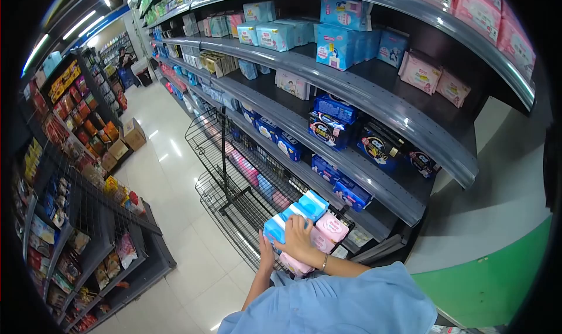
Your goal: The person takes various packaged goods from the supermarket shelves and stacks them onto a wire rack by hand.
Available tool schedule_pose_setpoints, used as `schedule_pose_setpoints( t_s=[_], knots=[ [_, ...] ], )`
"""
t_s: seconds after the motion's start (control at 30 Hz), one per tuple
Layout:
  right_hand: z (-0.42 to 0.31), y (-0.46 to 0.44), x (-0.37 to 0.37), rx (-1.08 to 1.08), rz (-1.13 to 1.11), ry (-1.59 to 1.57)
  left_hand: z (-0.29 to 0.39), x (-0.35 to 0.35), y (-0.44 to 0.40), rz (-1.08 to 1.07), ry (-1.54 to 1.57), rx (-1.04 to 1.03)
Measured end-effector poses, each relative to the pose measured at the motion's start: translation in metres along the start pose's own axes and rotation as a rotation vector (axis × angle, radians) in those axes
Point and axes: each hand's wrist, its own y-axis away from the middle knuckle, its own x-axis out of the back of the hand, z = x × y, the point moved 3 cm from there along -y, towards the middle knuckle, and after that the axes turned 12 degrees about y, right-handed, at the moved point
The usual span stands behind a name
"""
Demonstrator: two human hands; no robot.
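Blue-and-white packs of sanitary pads (312, 204) stand in a row on top of the wire cart in front of me. Pink packs (332, 227) sit beside them on the near right side. My right hand (298, 238) reaches over the row with its fingers bent onto a blue pack (274, 229) at the left end. Against the outer end of that same pack, my left hand (266, 253) rests with its fingers stretched upward. The pack's underside and part of my right fingertips are hidden.
A black wire cart (225, 202) with tiers runs along the shelving. Shelves (374, 79) on the right hold light-blue packs (335, 46), pink packs (420, 72) and dark-blue packs (328, 129). Snack racks (111, 249) line the left, with cardboard boxes (133, 134) on the aisle floor. A person (125, 59) is far off.
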Motion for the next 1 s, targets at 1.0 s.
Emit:
schedule_pose_setpoints(
  t_s=[1.0],
  knots=[
    [0.168,-0.286,0.327,-0.229,0.975,-0.233,-0.028,0.041,0.018,0.556,0.5,0.27]
  ],
)
